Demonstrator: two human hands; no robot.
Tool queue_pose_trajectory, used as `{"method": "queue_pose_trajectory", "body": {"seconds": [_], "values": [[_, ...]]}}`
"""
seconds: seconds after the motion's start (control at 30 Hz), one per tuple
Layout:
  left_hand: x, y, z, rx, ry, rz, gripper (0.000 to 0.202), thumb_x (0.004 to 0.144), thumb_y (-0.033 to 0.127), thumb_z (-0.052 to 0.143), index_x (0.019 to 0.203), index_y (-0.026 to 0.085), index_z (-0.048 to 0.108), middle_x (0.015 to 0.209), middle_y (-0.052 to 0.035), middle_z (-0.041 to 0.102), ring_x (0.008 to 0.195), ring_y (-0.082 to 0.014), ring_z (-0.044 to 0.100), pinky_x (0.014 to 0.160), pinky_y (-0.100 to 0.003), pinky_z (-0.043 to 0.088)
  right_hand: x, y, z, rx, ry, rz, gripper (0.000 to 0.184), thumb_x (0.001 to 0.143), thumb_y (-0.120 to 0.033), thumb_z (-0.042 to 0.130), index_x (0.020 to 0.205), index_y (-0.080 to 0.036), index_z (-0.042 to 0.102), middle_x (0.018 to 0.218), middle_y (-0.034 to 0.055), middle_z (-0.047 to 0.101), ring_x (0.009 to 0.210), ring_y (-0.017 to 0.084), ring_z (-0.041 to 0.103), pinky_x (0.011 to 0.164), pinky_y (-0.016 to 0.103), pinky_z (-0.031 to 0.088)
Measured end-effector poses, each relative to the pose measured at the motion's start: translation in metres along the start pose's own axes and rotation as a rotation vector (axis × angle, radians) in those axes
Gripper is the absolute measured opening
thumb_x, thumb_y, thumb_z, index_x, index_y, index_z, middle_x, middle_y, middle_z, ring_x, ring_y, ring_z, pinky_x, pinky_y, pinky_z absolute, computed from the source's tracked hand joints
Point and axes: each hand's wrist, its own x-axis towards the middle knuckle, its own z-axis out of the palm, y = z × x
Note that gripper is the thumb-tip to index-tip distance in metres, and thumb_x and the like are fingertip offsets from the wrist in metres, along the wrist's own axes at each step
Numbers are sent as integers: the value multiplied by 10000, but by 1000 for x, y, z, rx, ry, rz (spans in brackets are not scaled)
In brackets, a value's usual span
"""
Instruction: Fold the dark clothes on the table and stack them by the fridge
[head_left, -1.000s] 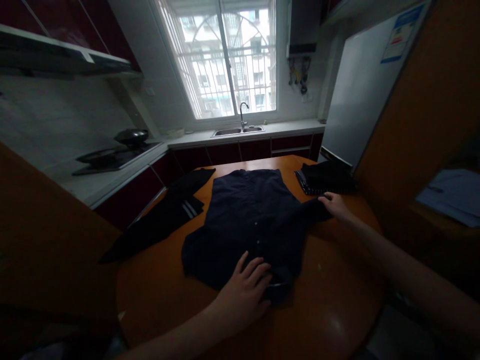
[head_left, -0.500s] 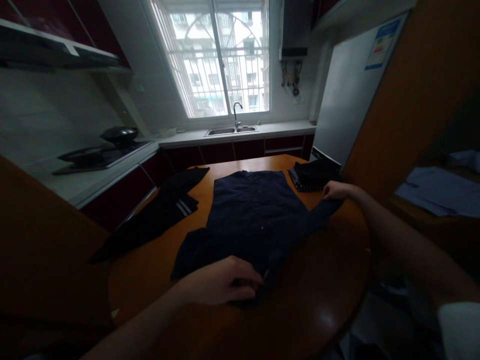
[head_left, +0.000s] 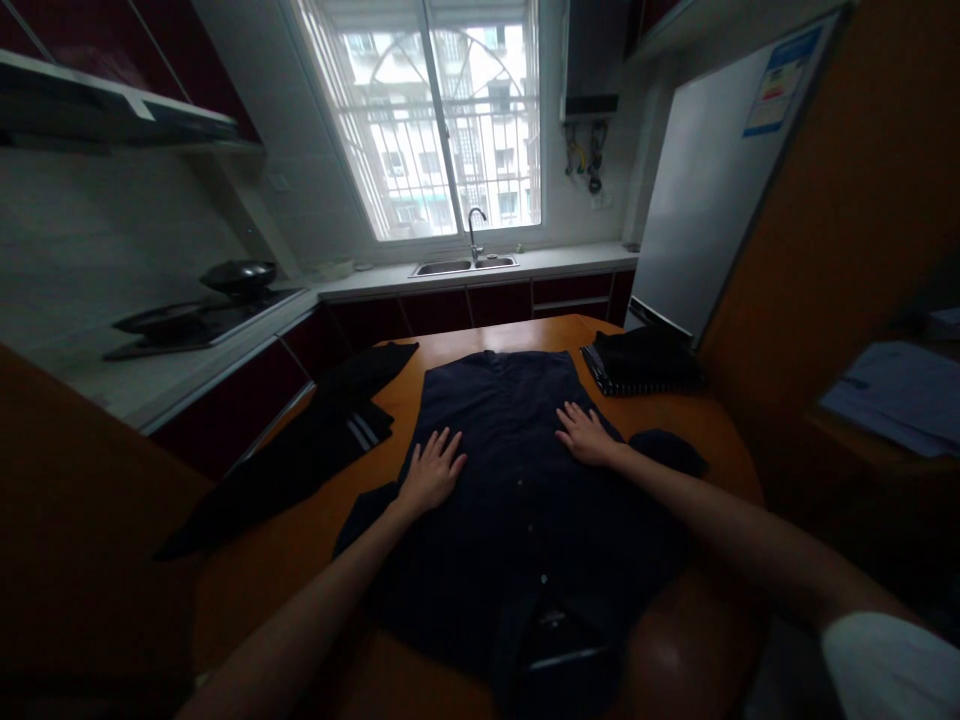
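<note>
A dark navy button-up shirt (head_left: 502,470) lies spread on the wooden table, its collar toward me and its hem toward the window. Small pale buttons run down its middle. My left hand (head_left: 435,470) rests flat on the shirt's left side with fingers spread. On the right side, my right hand (head_left: 585,435) also lies flat, fingers apart. One short sleeve (head_left: 667,452) sticks out beyond my right forearm, and the other sleeve pokes out left of my left wrist.
Dark clothing with white stripes (head_left: 300,450) lies along the left edge of the wooden table (head_left: 262,580). A folded black stack of clothes (head_left: 641,360) sits at the back right. Beyond are a sink (head_left: 465,265), a stove with pans (head_left: 238,277) and a fridge (head_left: 697,190).
Both hands have let go of the shirt's near part and moved forward onto its body. The collar end now lies spread out toward me, and the right sleeve has dropped onto the table.
</note>
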Motion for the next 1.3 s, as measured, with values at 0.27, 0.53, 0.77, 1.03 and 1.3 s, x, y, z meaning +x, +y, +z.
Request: {"method": "queue_pose_trajectory", "body": {"seconds": [0.27,0.53,0.77,1.03,1.3], "values": [[-8,-32,-10,17,-115,-62,640,1011,536,306,1574,233,336,1662,-106,208,1532,-364,134,1184,-618,191,74,-20,-7,100,30,106,643,1038,-497,259,1551,-123,359,1659,155,220,1542,257,149,1223,462,144],[105,-33,-6,-47,9,-150,630,1016,555,291,1560,244,362,1649,-116,257,1526,-353,180,1181,-627,190,182,4,-6,17,108,330,656,1030,-377,228,1562,7,245,1652,238,163,1536,327,131,1210,565,103],[198,-11,3,-54,99,-109,639,1003,510,325,1561,200,353,1646,-106,273,1532,-317,172,1205,-606,151,214,5,0,-70,193,289,622,995,-294,281,1550,-14,292,1653,230,172,1540,329,96,1201,602,33],[245,28,20,-86,134,-86,633,1009,498,299,1583,233,306,1660,-79,237,1537,-293,159,1221,-572,123,262,-43,8,-37,23,17,631,1024,-441,269,1583,-150,274,1679,131,147,1547,275,88,1204,598,71],[259,13,15,-364,94,-117,689,964,560,459,1544,194,390,1638,-154,264,1529,-376,144,1192,-642,6,268,-25,-5,23,155,261,619,1046,-429,228,1565,-101,310,1659,206,178,1534,335,122,1190,611,94]]}}
